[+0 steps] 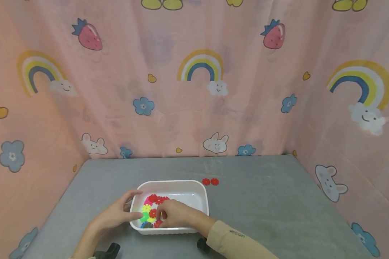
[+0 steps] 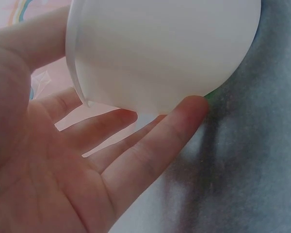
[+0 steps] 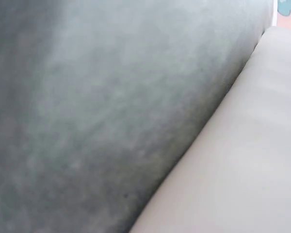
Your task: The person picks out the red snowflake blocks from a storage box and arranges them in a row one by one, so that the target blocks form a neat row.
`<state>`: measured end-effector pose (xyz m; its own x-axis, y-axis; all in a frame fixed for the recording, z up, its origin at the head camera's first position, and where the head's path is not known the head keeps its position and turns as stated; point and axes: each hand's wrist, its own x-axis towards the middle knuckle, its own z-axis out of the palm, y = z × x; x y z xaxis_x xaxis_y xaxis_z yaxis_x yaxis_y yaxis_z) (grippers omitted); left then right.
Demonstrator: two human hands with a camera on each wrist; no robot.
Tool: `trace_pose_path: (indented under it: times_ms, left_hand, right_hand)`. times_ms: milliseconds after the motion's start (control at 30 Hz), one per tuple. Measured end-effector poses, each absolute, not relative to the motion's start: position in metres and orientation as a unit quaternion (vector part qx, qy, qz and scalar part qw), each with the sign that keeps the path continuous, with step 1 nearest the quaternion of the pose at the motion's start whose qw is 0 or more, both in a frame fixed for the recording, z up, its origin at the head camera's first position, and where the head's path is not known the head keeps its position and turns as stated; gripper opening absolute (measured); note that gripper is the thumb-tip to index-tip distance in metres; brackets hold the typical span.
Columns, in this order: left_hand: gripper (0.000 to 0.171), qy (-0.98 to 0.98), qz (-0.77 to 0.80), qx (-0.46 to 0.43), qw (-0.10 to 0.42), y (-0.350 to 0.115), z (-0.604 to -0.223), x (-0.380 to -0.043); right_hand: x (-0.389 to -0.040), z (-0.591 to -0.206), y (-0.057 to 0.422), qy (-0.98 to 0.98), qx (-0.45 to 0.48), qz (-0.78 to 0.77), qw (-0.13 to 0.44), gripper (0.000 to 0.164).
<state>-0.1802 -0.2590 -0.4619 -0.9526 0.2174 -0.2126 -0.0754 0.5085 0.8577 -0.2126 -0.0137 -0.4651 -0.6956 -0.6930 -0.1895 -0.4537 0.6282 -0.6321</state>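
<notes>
A white plastic tray (image 1: 168, 231) sits on the grey table, with several notched, flower-shaped plastic discs in its left half: red (image 1: 153, 198), yellow (image 1: 146, 208), green (image 1: 144, 217), pink, blue and dark ones. My left hand (image 1: 118, 212) holds the tray's left end, thumb over the rim and fingers against the outer wall, as the left wrist view shows close up. Over the discs, my right hand (image 1: 175, 214) reaches down into the tray with bent fingers. Whether a disc is between its fingertips I cannot tell. Only the tray's outer wall (image 3: 233, 160) and tabletop fill the right wrist view.
Two red discs (image 1: 210, 182) lie side by side on the table (image 1: 265, 201), just beyond the tray's far right corner. A pink printed curtain (image 1: 188, 118) encloses the table at the back and both sides. Black wrist devices (image 1: 108, 251) show near the front edge.
</notes>
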Motion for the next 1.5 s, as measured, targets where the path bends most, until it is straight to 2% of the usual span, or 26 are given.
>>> trace_pose_path:
  times_ms: [567,767,1067,1500]
  left_hand:
    - [0.084,0.855,0.495,0.033,0.151,-0.259,-0.464,-0.18]
    - [0.084,0.856,0.494,0.032,0.15,-0.258,-0.463,-0.18]
    - [0.086,0.853,0.498,0.021,0.154,-0.256,-0.462,-0.179]
    - [0.084,0.855,0.495,0.018,0.155,-0.255,-0.461,-0.179]
  right_hand:
    - [-0.211,-0.468,-0.013,0.883,-0.296,-0.308,0.194,0.016]
    - [-0.213,-0.468,-0.01,0.886,-0.304,-0.308,0.167,0.016]
    - [-0.213,-0.455,0.002,0.878,-0.28,-0.347,0.174,0.017]
    - [-0.22,-0.437,0.03,0.884,-0.262,-0.365,0.129,0.019]
